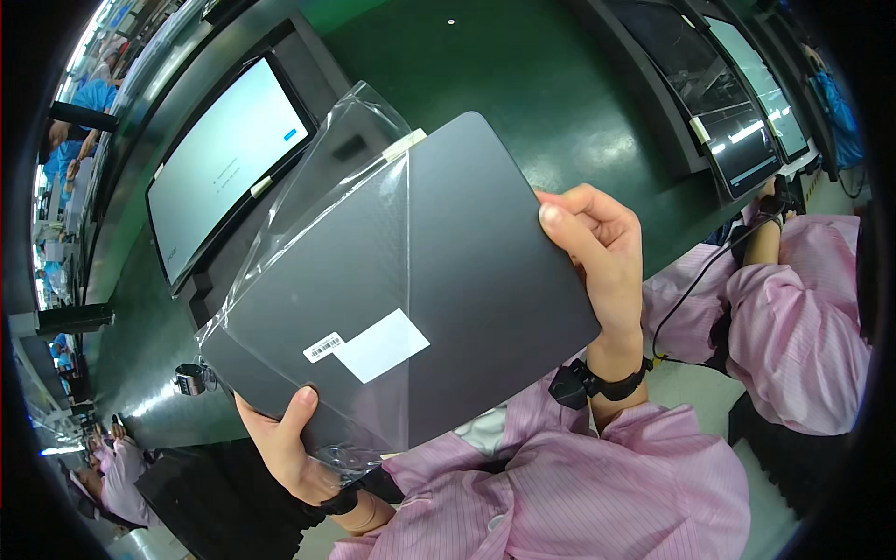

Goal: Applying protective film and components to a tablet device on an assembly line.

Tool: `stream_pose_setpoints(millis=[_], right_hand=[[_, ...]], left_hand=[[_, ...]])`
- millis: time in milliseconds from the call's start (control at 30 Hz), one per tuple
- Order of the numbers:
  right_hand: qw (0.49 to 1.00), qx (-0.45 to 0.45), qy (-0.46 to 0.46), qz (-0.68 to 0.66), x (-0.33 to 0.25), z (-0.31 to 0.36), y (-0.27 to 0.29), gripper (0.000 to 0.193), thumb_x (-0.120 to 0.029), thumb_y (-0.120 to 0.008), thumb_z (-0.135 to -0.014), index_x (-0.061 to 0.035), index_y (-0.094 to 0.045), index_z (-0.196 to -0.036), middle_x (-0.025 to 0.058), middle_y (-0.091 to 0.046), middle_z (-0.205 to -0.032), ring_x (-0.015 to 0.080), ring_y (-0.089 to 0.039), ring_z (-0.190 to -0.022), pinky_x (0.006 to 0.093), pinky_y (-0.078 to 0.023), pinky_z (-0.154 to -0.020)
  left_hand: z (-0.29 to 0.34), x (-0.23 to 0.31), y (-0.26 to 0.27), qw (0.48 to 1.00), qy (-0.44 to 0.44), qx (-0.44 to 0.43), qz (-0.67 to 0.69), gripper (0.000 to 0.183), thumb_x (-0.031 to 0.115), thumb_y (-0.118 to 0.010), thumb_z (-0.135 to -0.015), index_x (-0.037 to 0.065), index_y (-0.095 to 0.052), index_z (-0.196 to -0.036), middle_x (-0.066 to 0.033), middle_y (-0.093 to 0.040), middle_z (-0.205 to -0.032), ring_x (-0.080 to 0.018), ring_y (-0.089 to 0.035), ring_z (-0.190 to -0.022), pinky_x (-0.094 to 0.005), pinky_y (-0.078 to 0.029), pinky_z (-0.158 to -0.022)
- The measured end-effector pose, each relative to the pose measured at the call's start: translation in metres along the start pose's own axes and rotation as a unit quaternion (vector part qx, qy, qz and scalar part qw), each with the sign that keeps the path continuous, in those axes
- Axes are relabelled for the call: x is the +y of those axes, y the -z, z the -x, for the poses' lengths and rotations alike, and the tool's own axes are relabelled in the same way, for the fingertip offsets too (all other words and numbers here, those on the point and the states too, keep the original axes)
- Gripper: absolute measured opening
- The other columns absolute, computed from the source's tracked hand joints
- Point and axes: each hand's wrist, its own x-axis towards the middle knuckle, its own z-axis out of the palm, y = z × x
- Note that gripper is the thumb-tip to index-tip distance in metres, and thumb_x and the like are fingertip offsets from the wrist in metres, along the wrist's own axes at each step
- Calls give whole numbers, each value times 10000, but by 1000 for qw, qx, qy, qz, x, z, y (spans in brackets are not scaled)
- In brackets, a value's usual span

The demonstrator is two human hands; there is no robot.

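Note:
A dark grey tablet (481,280), its back turned up, is held tilted between my two hands. A clear plastic sleeve (327,149) covers its left part, and the right part is bare. My left hand (294,448) grips the lower left edge through the sleeve, thumb on top. At the upper right edge my right hand (597,243) pinches the bare tablet between thumb and bent fingers. A white label (383,345) and a small barcode sticker (324,347) sit on the covered part. Pale tape (403,146) shows at the sleeve's upper edge.
On the green table (448,56) a lit tablet (229,168) rests in a dark foam tray (313,65) at the left. More tablets (691,84) lie in foam at the upper right. A co-worker's pink sleeve (793,308) is close on my right.

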Motion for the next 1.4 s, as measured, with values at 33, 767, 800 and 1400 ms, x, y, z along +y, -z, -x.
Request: stream_pose_setpoints(millis=[33, 767, 800, 1400], right_hand=[[1000, 0, -2, -2, 0, -1, 0, 147, -20, -582, -854, 64, -638, -961, 39, -626, -646, 40, -555, -532, 154, -406, -501], [992, -88, 66, -65, 5, 1, 15, 243, -3, -534, -835, 85, -602, -1051, 39, -605, -626, 31, -534, -531, 153, -385, -503], [993, -89, 70, -38, 5, 0, 15, 247, 13, -550, -822, 79, -599, -1055, 40, -614, -639, 26, -536, -537, 151, -387, -507], [996, -30, 33, -79, 2, 1, 8, 307, -90, -409, -907, 117, -613, -1006, 80, -577, -569, 82, -517, -440, 176, -380, -426]], left_hand=[[0, 1, -1, 1000, 5, 8, -2, 542, 8, -707, -659, -35, -465, -1142, -122, -578, -964, -190, -581, -819, -293, -472, -765], [-5, -3, 0, 999, 25, -2, 21, 550, 20, -711, -675, -30, -453, -1158, -126, -568, -996, -199, -579, -846, -301, -471, -786], [-5, -2, -1, 1000, 25, -1, 19, 547, 18, -708, -673, -31, -454, -1155, -124, -571, -989, -197, -581, -837, -299, -473, -782], [-1, 0, -7, 1000, 27, 14, 9, 517, 19, -710, -672, -32, -478, -1131, -111, -578, -963, -179, -576, -821, -286, -459, -775]])
